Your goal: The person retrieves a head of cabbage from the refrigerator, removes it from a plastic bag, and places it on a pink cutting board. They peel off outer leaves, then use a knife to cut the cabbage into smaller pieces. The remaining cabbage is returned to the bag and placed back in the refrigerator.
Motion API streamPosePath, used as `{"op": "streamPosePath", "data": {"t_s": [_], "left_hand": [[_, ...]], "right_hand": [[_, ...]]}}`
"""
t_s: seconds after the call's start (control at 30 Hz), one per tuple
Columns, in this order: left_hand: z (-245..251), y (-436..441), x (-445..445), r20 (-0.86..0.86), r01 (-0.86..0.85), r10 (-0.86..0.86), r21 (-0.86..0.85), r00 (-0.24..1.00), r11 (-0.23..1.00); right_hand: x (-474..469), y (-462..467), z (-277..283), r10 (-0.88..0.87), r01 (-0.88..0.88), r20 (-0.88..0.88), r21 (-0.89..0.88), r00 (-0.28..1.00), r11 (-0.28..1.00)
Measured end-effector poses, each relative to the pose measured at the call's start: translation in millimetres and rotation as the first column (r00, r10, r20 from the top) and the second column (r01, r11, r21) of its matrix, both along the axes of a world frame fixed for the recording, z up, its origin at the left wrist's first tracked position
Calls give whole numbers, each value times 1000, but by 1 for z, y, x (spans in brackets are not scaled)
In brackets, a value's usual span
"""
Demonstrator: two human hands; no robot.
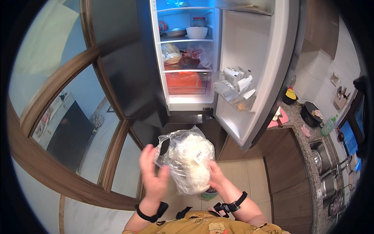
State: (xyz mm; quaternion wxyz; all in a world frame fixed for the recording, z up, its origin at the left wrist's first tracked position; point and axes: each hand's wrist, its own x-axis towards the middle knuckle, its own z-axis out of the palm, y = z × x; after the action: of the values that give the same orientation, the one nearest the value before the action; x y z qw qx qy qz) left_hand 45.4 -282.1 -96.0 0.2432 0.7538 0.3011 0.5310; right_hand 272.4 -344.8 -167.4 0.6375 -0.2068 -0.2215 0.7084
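Observation:
A clear plastic bag [178, 163] with a pale cauliflower [195, 146] in it hangs in front of my body, a small printed label on its side. My right hand [216, 175] grips the bag's right side from below. At the bag's left edge is my left hand [153, 171], slightly blurred, its fingers spread and raised. Whether its fingertips touch the plastic is hard to tell. Beyond the bag stands a refrigerator with its door [248, 58] swung wide to the right. Its lower shelves hold bagged food [171, 54] and an orange-red bag [184, 82] in the bottom drawer.
A white bowl [197, 32] and a metal dish [173, 32] sit on a fridge shelf. White packets [238, 77] fill the door bin [230, 95]. On the right runs a granite counter [295, 117] with a sink [323, 152]. A wood-framed glass partition [114, 155] borders the left. Behind the bag, a container [209, 194] stands low.

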Motion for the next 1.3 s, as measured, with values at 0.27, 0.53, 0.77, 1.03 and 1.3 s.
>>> {"op": "streamPosePath", "data": {"t_s": [0.27, 0.53, 0.77, 1.03, 1.3], "left_hand": [[-17, -19, 101, 625, 671, -340, -424, 703, 609], [26, 72, 126, 862, 846, -171, -397, 477, 356], [135, 279, 236, 506, 684, -474, -407, 720, 606], [158, 464, 337, -97, 135, -199, -454, 975, 880], [166, 499, 384, -594, -334, 193, -136, 781, 933]], "right_hand": [[27, 6, 24, -147, 128, 448, 71, 882, 989], [53, -48, 61, -254, -116, 908, 307, 334, 945], [104, -164, 64, -250, 307, 863, 118, 438, 944], [88, -203, 59, -574, 760, 718, 99, 393, 643], [64, -198, 64, -449, 810, 817, -36, 361, 585]]}}
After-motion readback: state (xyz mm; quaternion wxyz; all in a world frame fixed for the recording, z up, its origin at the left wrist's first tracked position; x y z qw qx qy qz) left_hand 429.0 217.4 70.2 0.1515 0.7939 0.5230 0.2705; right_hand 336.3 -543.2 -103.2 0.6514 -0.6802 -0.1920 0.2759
